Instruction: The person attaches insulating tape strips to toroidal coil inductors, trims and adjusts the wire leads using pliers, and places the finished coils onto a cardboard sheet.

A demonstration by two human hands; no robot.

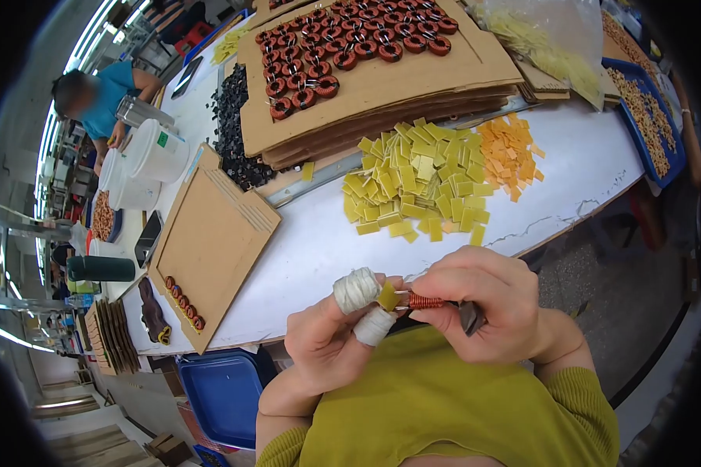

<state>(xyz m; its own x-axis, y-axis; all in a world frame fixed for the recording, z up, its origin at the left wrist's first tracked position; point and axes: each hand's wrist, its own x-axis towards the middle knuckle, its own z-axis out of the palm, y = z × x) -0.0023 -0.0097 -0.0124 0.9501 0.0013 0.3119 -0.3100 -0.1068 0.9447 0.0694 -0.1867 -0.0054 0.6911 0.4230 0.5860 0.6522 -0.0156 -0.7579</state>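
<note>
My left hand (pixel 327 338), white tape wrapped round its thumb and a finger, pinches a small yellow rectangular piece (pixel 388 296). Copper-red wire shows on a wound ring coil (pixel 426 301) between the thumb and fingers of my right hand (pixel 494 300). Its bare wire leads point left and meet the yellow piece; whether they pass through it I cannot tell. A dark, blunt-ended object (pixel 470 317) sticks out of my right palm, mostly hidden. Just beyond my hands lies a heap of yellow pieces (pixel 417 179), with smaller orange pieces (pixel 509 152) beside it.
Stacked cardboard trays (pixel 459 66) carry rows of finished coils (pixel 343 47). Black parts (pixel 234 124) lie beside them. Another cardboard tray (pixel 214 226) holds several coils at its near edge. White buckets (pixel 157 152), a dark bottle (pixel 101 269) and a co-worker (pixel 105 101) are at the left.
</note>
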